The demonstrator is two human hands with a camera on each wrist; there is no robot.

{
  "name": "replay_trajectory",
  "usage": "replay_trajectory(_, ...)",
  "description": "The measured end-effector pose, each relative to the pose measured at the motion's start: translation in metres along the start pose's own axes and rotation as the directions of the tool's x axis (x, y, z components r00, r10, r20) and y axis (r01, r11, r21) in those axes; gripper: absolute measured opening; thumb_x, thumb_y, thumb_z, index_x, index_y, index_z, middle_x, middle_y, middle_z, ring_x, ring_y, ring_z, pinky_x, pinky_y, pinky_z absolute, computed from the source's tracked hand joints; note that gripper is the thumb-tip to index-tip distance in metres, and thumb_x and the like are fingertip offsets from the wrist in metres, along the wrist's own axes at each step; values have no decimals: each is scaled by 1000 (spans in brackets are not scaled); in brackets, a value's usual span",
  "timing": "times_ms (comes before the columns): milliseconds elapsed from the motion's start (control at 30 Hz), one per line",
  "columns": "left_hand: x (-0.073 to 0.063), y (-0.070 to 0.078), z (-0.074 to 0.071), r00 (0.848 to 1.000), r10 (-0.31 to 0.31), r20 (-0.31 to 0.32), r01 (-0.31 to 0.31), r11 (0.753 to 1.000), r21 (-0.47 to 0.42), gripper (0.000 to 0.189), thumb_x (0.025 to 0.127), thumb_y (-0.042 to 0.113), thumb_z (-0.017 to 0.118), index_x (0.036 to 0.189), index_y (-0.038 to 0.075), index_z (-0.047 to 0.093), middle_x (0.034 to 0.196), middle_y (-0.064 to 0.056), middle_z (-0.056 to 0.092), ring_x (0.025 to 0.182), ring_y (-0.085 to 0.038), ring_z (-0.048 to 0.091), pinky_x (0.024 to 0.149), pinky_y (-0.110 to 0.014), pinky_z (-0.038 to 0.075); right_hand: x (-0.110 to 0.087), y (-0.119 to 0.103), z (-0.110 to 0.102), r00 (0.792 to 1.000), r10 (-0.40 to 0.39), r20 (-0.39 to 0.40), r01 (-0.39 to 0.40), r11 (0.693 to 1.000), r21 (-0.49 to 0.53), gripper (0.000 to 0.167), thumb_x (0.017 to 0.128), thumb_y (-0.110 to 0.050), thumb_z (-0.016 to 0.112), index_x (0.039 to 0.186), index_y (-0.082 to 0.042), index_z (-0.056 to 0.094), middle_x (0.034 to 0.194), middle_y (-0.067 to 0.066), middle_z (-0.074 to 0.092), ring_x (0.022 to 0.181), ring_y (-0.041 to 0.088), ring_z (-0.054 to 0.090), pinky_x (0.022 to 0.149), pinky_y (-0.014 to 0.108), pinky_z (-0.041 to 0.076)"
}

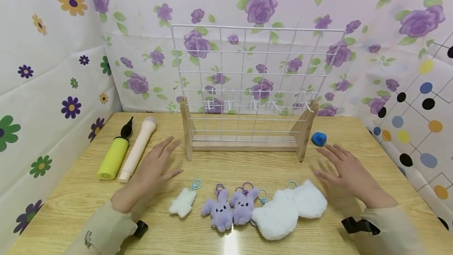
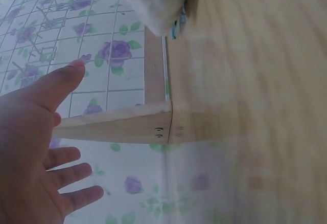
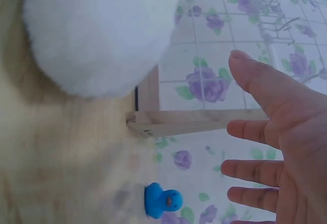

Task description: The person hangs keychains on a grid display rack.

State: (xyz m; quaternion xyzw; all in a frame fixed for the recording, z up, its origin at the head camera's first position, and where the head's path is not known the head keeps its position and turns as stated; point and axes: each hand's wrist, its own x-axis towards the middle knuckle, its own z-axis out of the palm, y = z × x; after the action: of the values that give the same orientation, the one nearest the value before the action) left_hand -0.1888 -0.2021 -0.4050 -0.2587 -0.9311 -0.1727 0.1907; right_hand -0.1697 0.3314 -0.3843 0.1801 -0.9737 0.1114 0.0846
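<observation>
Wooden feet hold up a white wire rack [image 1: 244,146] at the back of the table [image 1: 393,168], with several white hooks [image 1: 254,105] hanging on its grid. The left hand [image 1: 150,174] is empty, thumb and fingers spread, near the rack's left foot, between a pale microphone [image 1: 139,148] and a white star plush [image 1: 183,203]. The right hand [image 1: 354,176] is empty too, its fingers extended; it is near a small blue duck [image 1: 319,139], and the right wrist view shows them apart. In front of the rack lie the plush keyrings: the star on the left, 2 purple bunnies [image 1: 221,211] side by side in the middle, then fluffy white plush [image 1: 277,215] on the right; I cannot tell whether that is 1 piece or 2. A yellow pump [image 1: 114,158] with a black nozzle lies left of the microphone.
</observation>
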Motion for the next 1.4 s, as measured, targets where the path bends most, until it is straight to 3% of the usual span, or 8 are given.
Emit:
replay_trajectory(200, 9, 4, 2, 997, -39, -66, 32, 995, -97, 81, 78, 23, 80, 145, 5, 37, 142, -23, 42, 126, -40, 45, 98, -56, 48, 0, -11, -10, 1000, -28, 6, 28, 999, 29, 65, 89, -44, 65, 140, -8, 46, 140, 22, 46, 127, 46, 42, 99, 66, 38)
replay_trajectory(333, 16, 4, 4, 994, -67, -88, 49, 980, -195, 80, 77, 16, 81, 143, 3, 38, 135, -23, 46, 115, -36, 52, 88, -48, 54, 1, -18, -16, 999, -23, 24, 22, 999, 31, 62, 91, -45, 62, 140, -10, 47, 139, 21, 49, 126, 43, 45, 98, 63, 42)
replay_trajectory(433, 22, 5, 6, 989, -132, -73, 104, 948, -302, 78, 77, 10, 80, 143, 1, 38, 133, -25, 46, 110, -37, 54, 81, -48, 56, 2, -24, -21, 999, -44, 17, 44, 999, 30, 58, 91, -43, 63, 138, -10, 49, 135, 20, 53, 123, 42, 49, 97, 61, 44)
replay_trajectory(633, 29, 2, 12, 968, -247, -37, 201, 860, -470, 73, 81, 4, 75, 143, 1, 37, 134, -24, 46, 110, -37, 54, 82, -46, 56, 6, -32, -21, 995, -103, 8, 103, 994, 36, 49, 91, -36, 65, 131, -10, 56, 129, 18, 58, 118, 41, 55, 93, 58, 49)
replay_trajectory(867, 34, -5, 20, 959, -280, -52, 212, 824, -525, 67, 84, 4, 72, 143, 4, 40, 128, -22, 51, 106, -35, 56, 78, -39, 57, 14, -40, -18, 990, -138, 27, 136, 990, 48, 41, 90, -31, 67, 126, -12, 60, 123, 13, 61, 109, 32, 61, 87, 50, 54)
replay_trajectory(1200, 42, -10, 30, 939, -343, -24, 269, 775, -572, 61, 87, 5, 69, 141, 3, 41, 125, -21, 53, 106, -35, 56, 80, -32, 54, 19, -43, -1, 974, -217, 64, 214, 975, 60, 32, 88, -20, 70, 117, -10, 63, 113, 4, 65, 96, 19, 62, 79, 36, 55)
replay_trajectory(1400, 46, -11, 36, 937, -349, -16, 275, 768, -579, 59, 87, 6, 69, 140, 5, 42, 123, -20, 55, 104, -33, 57, 77, -20, 51, 22, -42, 4, 965, -233, 118, 223, 970, 94, 24, 87, -16, 70, 110, -10, 65, 105, 4, 66, 91, 17, 61, 76, 34, 55)
